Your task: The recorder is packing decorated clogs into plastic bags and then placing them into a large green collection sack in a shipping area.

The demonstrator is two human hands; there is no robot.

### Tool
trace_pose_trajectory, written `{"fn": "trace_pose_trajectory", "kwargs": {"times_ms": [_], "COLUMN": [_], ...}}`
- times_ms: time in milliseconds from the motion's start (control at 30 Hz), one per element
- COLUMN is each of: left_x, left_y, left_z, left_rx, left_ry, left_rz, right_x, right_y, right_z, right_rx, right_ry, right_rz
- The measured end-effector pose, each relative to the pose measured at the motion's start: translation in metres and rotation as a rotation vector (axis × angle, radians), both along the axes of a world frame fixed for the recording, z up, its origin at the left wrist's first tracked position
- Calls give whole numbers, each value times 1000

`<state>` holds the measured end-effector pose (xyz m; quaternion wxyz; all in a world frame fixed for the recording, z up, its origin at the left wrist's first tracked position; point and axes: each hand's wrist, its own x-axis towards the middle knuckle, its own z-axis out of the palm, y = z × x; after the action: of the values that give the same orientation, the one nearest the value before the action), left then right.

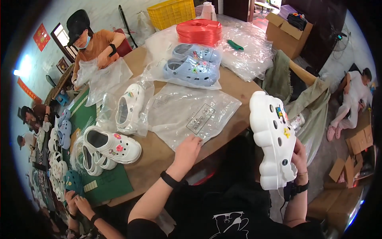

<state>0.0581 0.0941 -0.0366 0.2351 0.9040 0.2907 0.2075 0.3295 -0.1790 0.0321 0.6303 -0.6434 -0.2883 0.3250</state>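
My right hand point(299, 158) grips a thick-soled white clog point(274, 139) by its heel end. The clog stands on end beyond the table's right edge, its wavy sole facing left and coloured charms on its upper. My left hand point(188, 150) has its fingers closed on the near edge of a clear plastic bag point(171, 107), which lies flat on the brown table point(151, 175). Beside that bag, a white clog point(130, 105) sits inside another clear bag. Nearer on the left lies a pair of white clogs point(113, 147) with pink and red charms.
Bagged blue clogs point(193, 67), a red roll of plastic twine point(199, 32) and a stack of clear bags point(248, 59) with a green-handled tool point(235, 45) occupy the far side. Across the table a person point(93, 44) handles a bag. Another person's hands point(77, 203) hold a teal clog at lower left.
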Motion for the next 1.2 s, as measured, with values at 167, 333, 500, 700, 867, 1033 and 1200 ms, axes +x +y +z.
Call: {"fn": "trace_pose_trajectory", "kwargs": {"times_ms": [167, 333, 500, 700, 867, 1033, 1200], "left_x": [-8, -8, -14, -66, -107, -116, -104], "left_y": [2, -15, -24, -27, -25, -31, -35], "left_z": [-1, -4, -7, 4, 18, 12, 10], "left_rx": [-152, -136, 81, 238, 285, 275, 264], "left_ry": [-18, -38, 83, 258, 393, 330, 283], "left_rz": [68, 54, 6, 33, 137, 189, 234], "right_x": [-6, -6, 13, 46, 60, 63, 37], "right_y": [7, 16, 56, 140, 198, 214, 185], "right_z": [-5, -13, -10, 7, -19, -9, 0], "right_rx": [-22, -48, 47, -189, -371, -501, -116], "right_ry": [14, -17, -162, -802, -1177, -1217, -1383], "right_rz": [41, 48, -94, -217, -32, 58, -261]}}
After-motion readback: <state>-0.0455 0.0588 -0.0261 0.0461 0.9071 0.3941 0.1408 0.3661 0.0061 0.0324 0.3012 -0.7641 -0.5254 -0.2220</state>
